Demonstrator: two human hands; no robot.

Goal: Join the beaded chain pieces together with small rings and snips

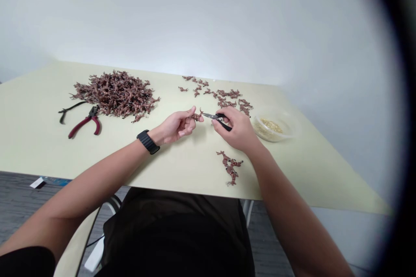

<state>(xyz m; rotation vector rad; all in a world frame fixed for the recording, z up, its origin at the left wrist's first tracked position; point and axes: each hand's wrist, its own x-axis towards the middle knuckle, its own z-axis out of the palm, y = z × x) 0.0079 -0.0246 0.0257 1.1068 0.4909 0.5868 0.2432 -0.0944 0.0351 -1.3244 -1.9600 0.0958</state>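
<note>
Between thumb and fingers, my left hand pinches a small brown figurine that looks like a deer or similar animal. My right hand is closed round the black handles of a pair of pliers. The slim metal jaws point left and reach the figurine or stop just short of it; I cannot tell whether they touch. A few more brown figurines lie on the table below my right hand. Beyond both hands, other figurines are scattered in loose groups.
A large heap of brown figurines covers the table's back left. Red-handled pliers and a black-handled tool lie in front of it. A clear plastic bowl with small gold-coloured pieces stands right of my right hand. A wall rises behind.
</note>
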